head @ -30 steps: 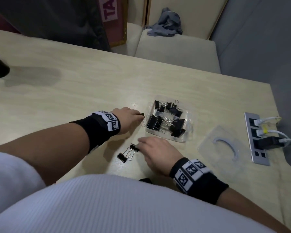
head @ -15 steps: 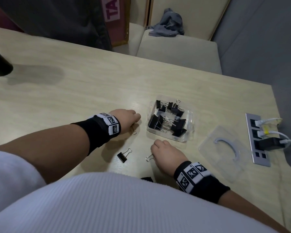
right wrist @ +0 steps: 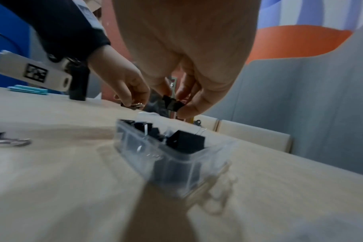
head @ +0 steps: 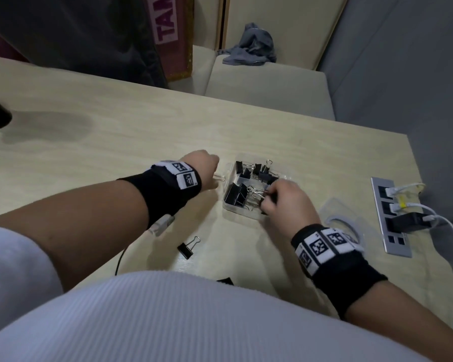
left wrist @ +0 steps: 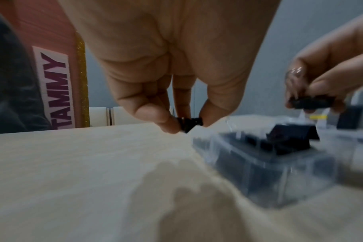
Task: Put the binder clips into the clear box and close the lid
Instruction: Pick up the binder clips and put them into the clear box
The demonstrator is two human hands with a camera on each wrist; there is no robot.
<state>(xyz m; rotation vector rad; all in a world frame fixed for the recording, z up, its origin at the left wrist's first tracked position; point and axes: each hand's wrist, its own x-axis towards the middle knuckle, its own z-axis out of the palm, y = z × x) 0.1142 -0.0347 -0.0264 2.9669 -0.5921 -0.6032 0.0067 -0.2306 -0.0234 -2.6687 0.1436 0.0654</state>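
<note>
The clear box sits mid-table with several black binder clips inside. My left hand hovers just left of the box, pinching a small black clip between thumb and fingers. My right hand is over the box's near right part, pinching another black clip above it. One loose clip lies on the table near my body. The clear lid lies flat to the right of the box.
A silver power strip with white cables sits at the table's right edge. A black cable runs near my left forearm. A small dark object lies at the near edge. Cushioned seats stand beyond the table.
My right hand lifted a clip from the table near my body and carried it over the box. My left hand rose with its clip and moved toward the box's left edge.
</note>
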